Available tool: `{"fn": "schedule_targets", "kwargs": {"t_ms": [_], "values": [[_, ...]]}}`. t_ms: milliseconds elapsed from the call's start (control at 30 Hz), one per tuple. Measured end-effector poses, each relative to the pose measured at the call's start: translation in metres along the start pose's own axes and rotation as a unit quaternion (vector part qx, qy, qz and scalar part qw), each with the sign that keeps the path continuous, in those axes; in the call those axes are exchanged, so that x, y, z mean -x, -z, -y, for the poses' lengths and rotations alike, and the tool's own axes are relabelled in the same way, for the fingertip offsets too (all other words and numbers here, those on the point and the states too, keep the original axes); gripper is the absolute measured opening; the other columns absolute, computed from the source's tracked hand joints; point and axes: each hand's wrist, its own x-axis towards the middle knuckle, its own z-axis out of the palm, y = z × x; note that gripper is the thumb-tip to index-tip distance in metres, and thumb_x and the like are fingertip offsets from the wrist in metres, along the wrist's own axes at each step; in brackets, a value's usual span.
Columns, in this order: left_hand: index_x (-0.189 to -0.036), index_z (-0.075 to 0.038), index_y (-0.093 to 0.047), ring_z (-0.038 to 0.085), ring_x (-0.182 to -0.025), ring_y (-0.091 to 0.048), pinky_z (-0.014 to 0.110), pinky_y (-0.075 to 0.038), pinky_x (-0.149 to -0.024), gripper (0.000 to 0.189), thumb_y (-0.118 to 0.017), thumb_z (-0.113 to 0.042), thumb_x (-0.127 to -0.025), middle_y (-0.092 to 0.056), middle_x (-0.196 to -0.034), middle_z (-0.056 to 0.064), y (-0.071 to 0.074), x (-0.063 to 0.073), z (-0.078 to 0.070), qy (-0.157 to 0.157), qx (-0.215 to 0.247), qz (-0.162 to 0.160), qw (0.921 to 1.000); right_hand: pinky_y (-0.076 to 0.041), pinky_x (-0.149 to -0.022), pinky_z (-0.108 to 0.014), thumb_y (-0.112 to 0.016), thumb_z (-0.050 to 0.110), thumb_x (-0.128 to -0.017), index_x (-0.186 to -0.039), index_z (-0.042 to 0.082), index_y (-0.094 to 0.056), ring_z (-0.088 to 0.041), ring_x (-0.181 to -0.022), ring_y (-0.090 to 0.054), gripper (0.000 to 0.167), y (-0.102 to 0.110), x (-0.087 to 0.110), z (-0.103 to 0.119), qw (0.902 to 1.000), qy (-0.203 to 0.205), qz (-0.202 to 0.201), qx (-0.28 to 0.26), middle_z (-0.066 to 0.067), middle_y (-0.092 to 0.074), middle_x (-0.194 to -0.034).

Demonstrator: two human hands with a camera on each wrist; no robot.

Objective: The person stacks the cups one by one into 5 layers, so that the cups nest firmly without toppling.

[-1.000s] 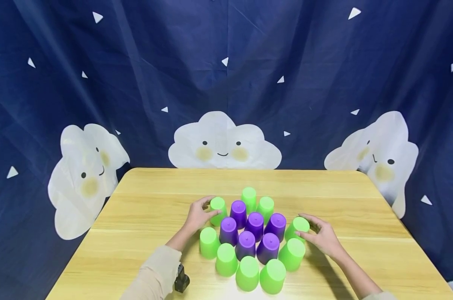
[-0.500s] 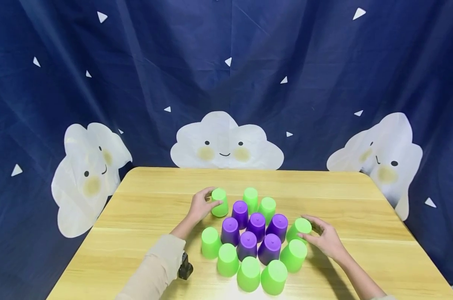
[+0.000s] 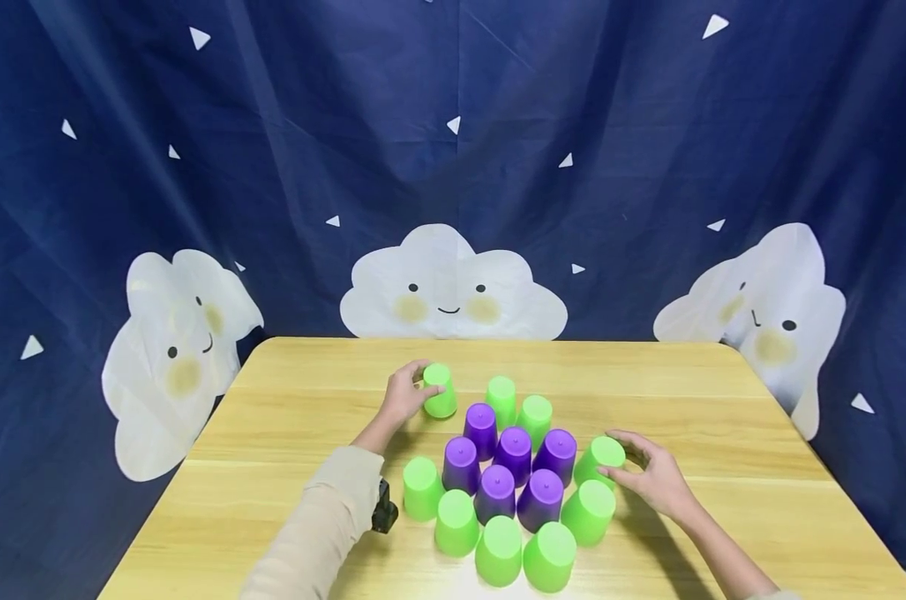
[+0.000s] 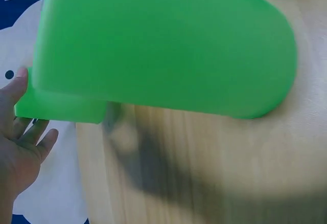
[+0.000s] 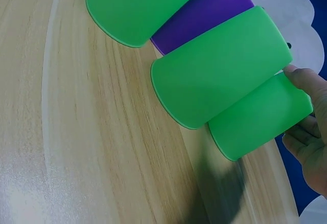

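My left hand (image 3: pixel 406 393) grips an upside-down green cup (image 3: pixel 440 393) between thumb and fingers, behind and left of the cup group. In the left wrist view the same cup (image 4: pixel 64 109) is partly hidden by a nearer green cup (image 4: pixel 168 45). On the right side, my right hand (image 3: pixel 657 479) holds another upturned green cup (image 3: pixel 598 458) at the group's edge, thumb on the near side. The right wrist view shows that cup (image 5: pixel 260 116) in the fingers, base low to the wooden surface. Several purple cups (image 3: pixel 513 454) stand mouth-down between the two hands.
More upturned green cups edge the purple ones: a pair behind (image 3: pixel 501 400), others in front (image 3: pixel 499 550) and at the left (image 3: pixel 422 487). All are on a wooden table (image 3: pixel 272 467). A dark blue curtain (image 3: pixel 392 108) with cloud prints hangs behind.
The left hand has carried its green cup away from the group, toward the table's far side. The right hand and its cup stay about where they were.
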Motion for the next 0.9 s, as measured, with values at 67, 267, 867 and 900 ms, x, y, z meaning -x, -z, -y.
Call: {"fn": "schedule_targets", "kwargs": {"t_ms": [67, 267, 867, 900], "values": [[-0.126, 0.002, -0.051, 0.036, -0.117, -0.054, 0.046, -0.045, -0.100, 0.052, -0.071, -0.008, -0.079, -0.057, -0.125, 0.022, 0.000, -0.003, -0.001, 0.003, -0.002, 0.003, 1.0000, -0.048, -0.084, -0.013, -0.077, 0.012, -0.072, -0.118, -0.004, -0.057, 0.014, -0.093, -0.051, 0.052, 0.001, 0.000, 0.000, 1.0000, 0.002, -0.003, 0.003, -0.018, -0.065, -0.107], [-0.128, 0.002, -0.049, 0.039, -0.116, -0.054, 0.046, -0.046, -0.099, 0.052, -0.069, -0.006, -0.080, -0.054, -0.128, 0.023, 0.004, -0.010, -0.003, -0.004, -0.025, 0.027, 0.9993, -0.050, -0.083, -0.015, -0.078, 0.008, -0.071, -0.115, -0.005, -0.058, 0.011, -0.090, -0.053, 0.051, 0.001, 0.001, 0.000, 0.9997, 0.023, -0.010, 0.005, -0.015, -0.067, -0.101], [-0.131, 0.004, -0.044, 0.041, -0.118, -0.050, 0.048, -0.043, -0.101, 0.050, -0.062, -0.001, -0.084, -0.050, -0.131, 0.025, 0.000, -0.016, -0.003, 0.015, -0.050, 0.027, 0.9983, -0.053, -0.082, -0.020, -0.078, 0.011, -0.072, -0.116, -0.006, -0.058, 0.010, -0.091, -0.053, 0.051, 0.004, -0.001, 0.002, 0.9994, 0.026, 0.006, 0.023, -0.016, -0.067, -0.103], [-0.131, 0.004, -0.044, 0.041, -0.119, -0.050, 0.048, -0.043, -0.101, 0.050, -0.061, -0.001, -0.085, -0.050, -0.131, 0.025, -0.001, -0.016, -0.003, 0.016, -0.052, 0.026, 0.9982, -0.053, -0.082, -0.020, -0.078, 0.011, -0.072, -0.116, -0.006, -0.058, 0.010, -0.091, -0.054, 0.052, 0.004, -0.001, 0.001, 0.9993, 0.026, 0.007, 0.025, -0.016, -0.067, -0.103]]}}
